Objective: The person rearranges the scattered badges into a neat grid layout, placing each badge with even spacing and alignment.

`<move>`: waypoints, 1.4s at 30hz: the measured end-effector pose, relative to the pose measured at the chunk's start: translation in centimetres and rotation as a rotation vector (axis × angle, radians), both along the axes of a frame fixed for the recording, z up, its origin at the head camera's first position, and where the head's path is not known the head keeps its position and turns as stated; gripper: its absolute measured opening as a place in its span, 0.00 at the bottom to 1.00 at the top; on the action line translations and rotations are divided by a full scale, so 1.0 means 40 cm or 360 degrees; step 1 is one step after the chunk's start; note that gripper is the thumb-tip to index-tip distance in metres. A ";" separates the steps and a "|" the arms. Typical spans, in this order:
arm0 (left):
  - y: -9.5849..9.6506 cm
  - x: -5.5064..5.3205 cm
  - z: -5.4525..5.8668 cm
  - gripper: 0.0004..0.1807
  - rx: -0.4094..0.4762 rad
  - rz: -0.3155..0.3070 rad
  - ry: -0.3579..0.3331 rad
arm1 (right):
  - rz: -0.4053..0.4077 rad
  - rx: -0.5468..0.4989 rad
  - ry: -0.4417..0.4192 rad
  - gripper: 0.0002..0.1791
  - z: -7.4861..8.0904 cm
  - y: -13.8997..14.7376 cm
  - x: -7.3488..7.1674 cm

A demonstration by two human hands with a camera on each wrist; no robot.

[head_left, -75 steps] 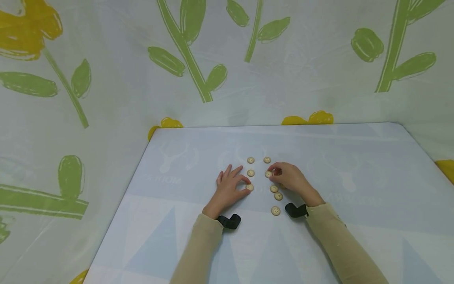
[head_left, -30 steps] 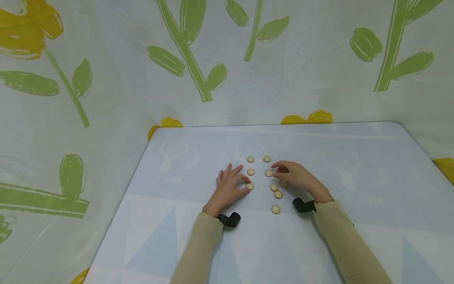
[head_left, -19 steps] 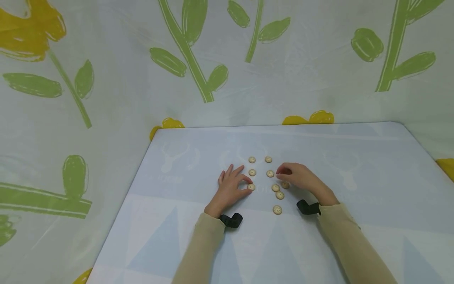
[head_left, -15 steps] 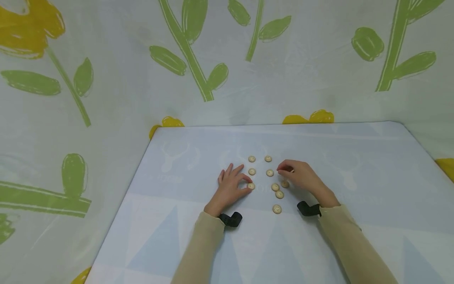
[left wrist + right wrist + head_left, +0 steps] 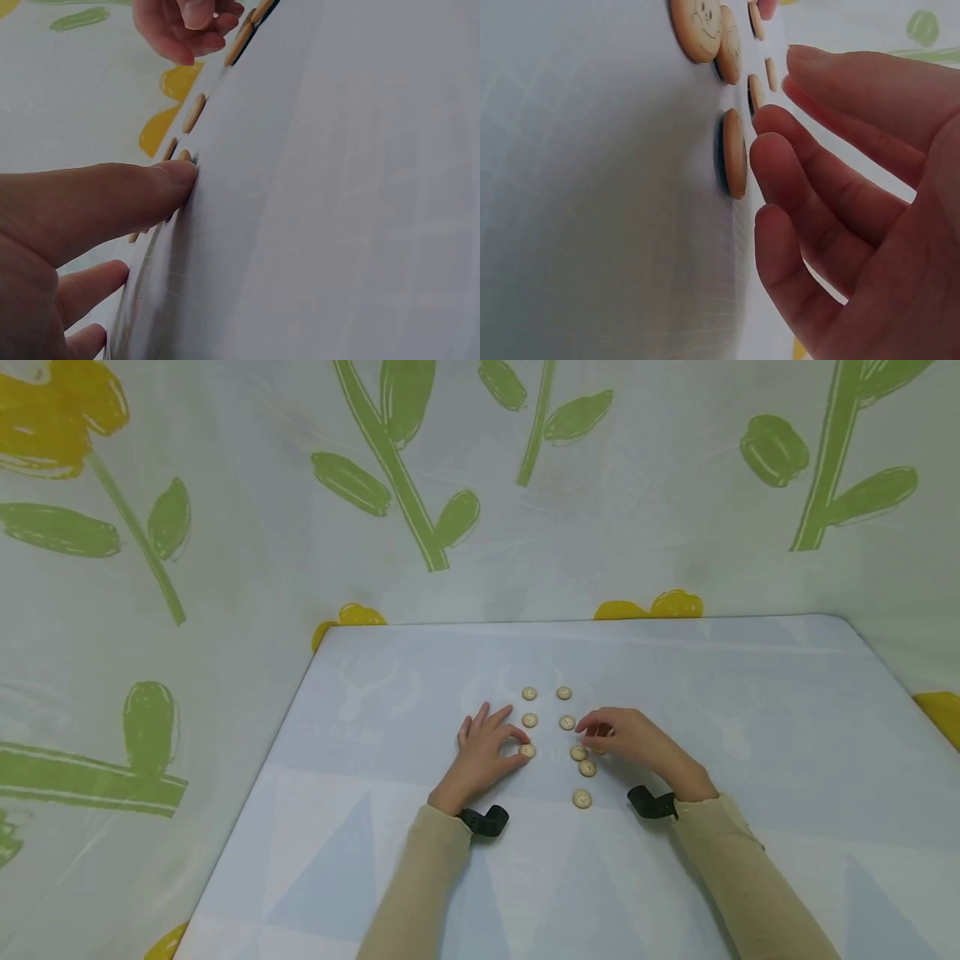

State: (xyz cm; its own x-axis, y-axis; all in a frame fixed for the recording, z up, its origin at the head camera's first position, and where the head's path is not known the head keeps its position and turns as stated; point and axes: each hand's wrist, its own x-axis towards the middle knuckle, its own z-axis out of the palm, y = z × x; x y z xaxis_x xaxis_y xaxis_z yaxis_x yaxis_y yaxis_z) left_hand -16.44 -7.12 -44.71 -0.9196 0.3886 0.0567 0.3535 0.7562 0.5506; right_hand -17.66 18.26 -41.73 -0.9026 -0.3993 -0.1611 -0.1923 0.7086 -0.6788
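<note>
My left hand [image 5: 480, 764] rests on the table and pinches a round wooden disc [image 5: 527, 751] between thumb and index finger, the other fingers spread. Past it, two discs line up: a middle disc [image 5: 529, 720] and a far disc [image 5: 529, 693]. My right hand [image 5: 637, 743] hovers with loosely bent fingers and holds nothing. Its fingertips are near a disc [image 5: 567, 722] in the right-hand column, and it partly covers another disc [image 5: 735, 154], which shows below the fingers in the right wrist view. A smiling face is drawn on one disc [image 5: 697, 28].
At the right column's far end lies a disc [image 5: 564, 692]. Nearer, two discs touch, an upper one [image 5: 578, 753] and a lower one [image 5: 587, 768]; another disc [image 5: 582, 798] lies closest to me. The pale patterned tabletop [image 5: 360, 693] meets a leaf-print curtain [image 5: 262, 527] behind.
My right hand has let go of the second disc in the right column and drawn back to the right. In the last half second it dips toward the partly covered disc. The left hand stays put.
</note>
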 end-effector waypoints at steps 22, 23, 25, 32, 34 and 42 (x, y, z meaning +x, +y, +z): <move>0.004 -0.005 -0.001 0.07 -0.0007 0.0024 -0.0036 | 0.0149 0.0270 0.0004 0.08 0.010 -0.032 0.018; 0.004 -0.005 0.000 0.07 -0.0011 0.0027 -0.0039 | 0.0146 0.0272 -0.0011 0.08 0.011 -0.032 0.018; 0.004 -0.004 -0.001 0.07 -0.0012 0.0028 -0.0044 | 0.0148 0.0278 -0.0042 0.07 0.013 -0.030 0.018; 0.003 -0.002 0.003 0.07 0.0005 0.0024 -0.0032 | 0.0175 0.0285 -0.0101 0.05 0.017 -0.025 0.020; 0.003 -0.001 0.002 0.07 -0.0002 0.0024 -0.0033 | 0.0184 0.0269 -0.0108 0.04 0.017 -0.020 0.020; 0.004 -0.003 -0.003 0.07 -0.0002 0.0010 -0.0015 | 0.0136 0.0236 -0.0048 0.03 0.016 0.011 0.011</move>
State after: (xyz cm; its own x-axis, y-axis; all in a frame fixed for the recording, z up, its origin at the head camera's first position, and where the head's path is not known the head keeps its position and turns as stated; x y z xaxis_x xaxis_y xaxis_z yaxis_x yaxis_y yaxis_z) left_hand -16.56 -6.98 -44.84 -0.9226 0.3829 0.0474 0.3435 0.7591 0.5529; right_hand -17.20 18.71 -41.10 -0.8602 -0.4442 -0.2506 -0.2371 0.7833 -0.5747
